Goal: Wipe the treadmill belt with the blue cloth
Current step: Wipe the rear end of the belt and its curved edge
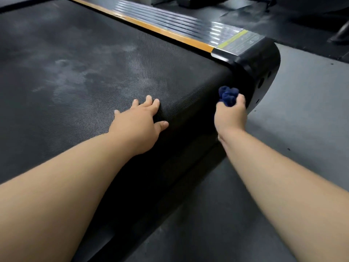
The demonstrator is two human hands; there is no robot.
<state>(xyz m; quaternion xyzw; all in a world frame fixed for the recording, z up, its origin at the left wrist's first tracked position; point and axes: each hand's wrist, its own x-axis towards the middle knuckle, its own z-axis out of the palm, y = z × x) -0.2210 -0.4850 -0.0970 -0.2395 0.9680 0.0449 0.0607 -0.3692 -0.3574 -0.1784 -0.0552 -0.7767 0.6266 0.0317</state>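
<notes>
1. The belt [85, 72] fills most of the view: black, finely dotted, with pale dusty smears across its middle. Its near end curves down toward the floor.
2. The floor [306, 129] is grey and lies to the right of the treadmill and below its rear end, with a few dark specks on it.
3. The rail [170, 21] runs along the belt's far right side. It is glossy, ribbed and dark, with an orange strip between it and the belt and a yellow-edged label [239, 41] at its near end (the print is too small to read).
4. The end cap [260, 67] is rounded and black and closes the rail at the rear right corner. Small round holes show on its side.
5. The left hand [139, 120] rests palm down on the belt just before the curved rear edge. Its fingers are straight and spread, holding nothing.
6. The right hand [231, 116] is at the belt's rear right corner, just beside the end cap. Its fingers are curled tight round the cloth.
7. The cloth [227, 96] is dark blue and bunched into a wad that sticks out above the right fist. It sits against the dark corner where belt and end cap meet; whether it touches the belt I cannot tell.
</notes>
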